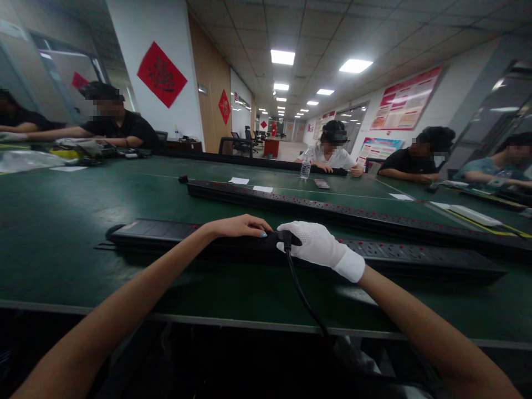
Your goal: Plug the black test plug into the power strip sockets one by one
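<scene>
A long black power strip [390, 254] with red dots and rows of sockets lies across the green table. My left hand [239, 226], bare, rests on top of the strip near its middle, fingers extended together and pointing right. Just right of it, my right hand [310, 242], in a white glove, is closed round a black plug [286, 238] at the strip. From the plug a black cable [302, 293] hangs down over the table's near edge. Whether the plug's pins are in a socket is hidden.
Behind lies a second long black power strip [332, 210]. Farther back are a water bottle [306, 164], white paper slips [262, 189] and a white object [474, 215] at the right. Several people sit around the green table [83, 205].
</scene>
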The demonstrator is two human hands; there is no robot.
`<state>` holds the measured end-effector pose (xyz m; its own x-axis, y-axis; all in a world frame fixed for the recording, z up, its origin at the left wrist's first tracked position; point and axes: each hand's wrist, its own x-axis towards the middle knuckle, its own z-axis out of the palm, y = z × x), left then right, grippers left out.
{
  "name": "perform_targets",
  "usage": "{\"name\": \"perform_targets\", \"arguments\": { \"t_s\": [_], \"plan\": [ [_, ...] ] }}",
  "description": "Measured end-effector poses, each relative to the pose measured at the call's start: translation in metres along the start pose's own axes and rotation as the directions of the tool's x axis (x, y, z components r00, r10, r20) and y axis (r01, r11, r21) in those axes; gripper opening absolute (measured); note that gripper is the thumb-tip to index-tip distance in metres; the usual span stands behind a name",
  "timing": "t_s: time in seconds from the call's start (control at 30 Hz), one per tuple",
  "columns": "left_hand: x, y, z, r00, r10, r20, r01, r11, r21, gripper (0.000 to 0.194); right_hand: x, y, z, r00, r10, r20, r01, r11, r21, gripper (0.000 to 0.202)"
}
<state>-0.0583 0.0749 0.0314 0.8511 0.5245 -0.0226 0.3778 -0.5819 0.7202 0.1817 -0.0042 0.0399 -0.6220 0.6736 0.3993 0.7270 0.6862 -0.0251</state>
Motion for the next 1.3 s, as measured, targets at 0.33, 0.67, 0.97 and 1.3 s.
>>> {"name": "perform_targets", "arguments": {
  "t_s": [0.33, 0.67, 0.97, 1.3],
  "plan": [
    [-0.0026, 0.0046, -0.0002, 1.000, -0.019, 0.005, 0.018, 1.000, 0.010, 0.034, 0.0000, -0.0003, 0.0004, 1.000, 0.008, -0.001, -0.008, 1.000, 0.006, 0.036],
    [-0.0024, 0.0084, 0.0017, 0.988, 0.096, -0.120, -0.110, 0.987, -0.114, 0.025, 0.0004, -0.0010, -0.0002, 1.000, 0.019, 0.006, -0.019, 1.000, -0.018, 0.036],
    [-0.0020, 0.0059, 0.0027, 0.985, 0.093, -0.146, -0.112, 0.986, -0.125, 0.020, 0.0000, -0.0004, 0.0002, 1.000, 0.007, 0.004, -0.007, 0.999, -0.031, 0.035],
    [-0.0017, 0.0049, 0.0022, 0.985, 0.060, -0.161, -0.078, 0.991, -0.108, 0.020, -0.0002, 0.0002, 0.0010, 1.000, 0.011, -0.005, -0.011, 1.000, -0.019, 0.036]
  ]
}}
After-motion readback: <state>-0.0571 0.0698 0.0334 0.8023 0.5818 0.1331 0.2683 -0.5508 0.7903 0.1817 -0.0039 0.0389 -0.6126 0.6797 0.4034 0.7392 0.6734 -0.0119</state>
